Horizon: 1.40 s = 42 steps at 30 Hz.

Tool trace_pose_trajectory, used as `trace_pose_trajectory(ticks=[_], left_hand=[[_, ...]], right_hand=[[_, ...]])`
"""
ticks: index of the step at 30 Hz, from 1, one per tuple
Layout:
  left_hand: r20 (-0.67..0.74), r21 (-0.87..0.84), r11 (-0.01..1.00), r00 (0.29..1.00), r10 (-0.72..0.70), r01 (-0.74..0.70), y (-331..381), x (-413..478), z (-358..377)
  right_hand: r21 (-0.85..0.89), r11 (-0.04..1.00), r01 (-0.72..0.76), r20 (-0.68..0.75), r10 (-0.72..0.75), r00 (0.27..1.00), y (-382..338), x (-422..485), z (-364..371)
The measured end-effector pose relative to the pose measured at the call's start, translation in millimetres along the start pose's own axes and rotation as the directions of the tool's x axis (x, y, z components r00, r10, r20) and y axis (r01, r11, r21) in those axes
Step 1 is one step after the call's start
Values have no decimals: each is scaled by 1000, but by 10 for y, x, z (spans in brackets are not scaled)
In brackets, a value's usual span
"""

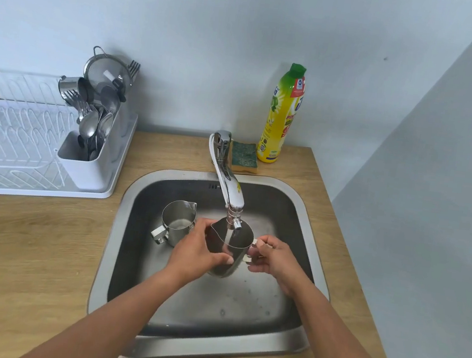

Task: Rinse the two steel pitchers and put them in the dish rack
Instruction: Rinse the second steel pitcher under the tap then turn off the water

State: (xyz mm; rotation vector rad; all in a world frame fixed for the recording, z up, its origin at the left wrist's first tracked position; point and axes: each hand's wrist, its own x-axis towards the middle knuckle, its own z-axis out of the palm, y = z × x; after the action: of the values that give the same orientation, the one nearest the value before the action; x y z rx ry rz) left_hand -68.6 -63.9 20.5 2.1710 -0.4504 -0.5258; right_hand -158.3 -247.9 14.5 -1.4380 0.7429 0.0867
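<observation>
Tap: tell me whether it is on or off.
On. A stream of water falls from the tap into the pitcher held beneath it.

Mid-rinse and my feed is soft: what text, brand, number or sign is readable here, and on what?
"PIN": red letters on the yellow soap bottle; the word runs on round the curve.
Remaining print on that bottle's label: too blurred to read.
No text visible on the held pitcher, second pitcher, faucet or dish rack.

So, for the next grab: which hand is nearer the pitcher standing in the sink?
Left. The left hand is just beside the standing pitcher; the right hand is across the held pitcher, on its handle.
</observation>
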Motion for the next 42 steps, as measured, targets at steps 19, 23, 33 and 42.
trace_pose_trajectory(ticks=[19, 23, 33, 42], left_hand=[[31, -85, 994, 997, -68, 71, -115, 82, 60], [32, -93, 994, 998, -63, 65, -92, 50, 132], [22, -81, 995, 998, -53, 54, -98, 77, 125], [49, -83, 995, 998, -49, 53, -81, 103, 91]], right_hand=[[-48, 998, -52, -55, 49, 997, 57, 113, 117], [-29, 999, -37, -118, 33, 992, 26, 124, 23], [-82, 996, -22, -146, 10, 989, 0, 130, 38], [-59, 998, -28, -136, 19, 991, 10, 99, 54]])
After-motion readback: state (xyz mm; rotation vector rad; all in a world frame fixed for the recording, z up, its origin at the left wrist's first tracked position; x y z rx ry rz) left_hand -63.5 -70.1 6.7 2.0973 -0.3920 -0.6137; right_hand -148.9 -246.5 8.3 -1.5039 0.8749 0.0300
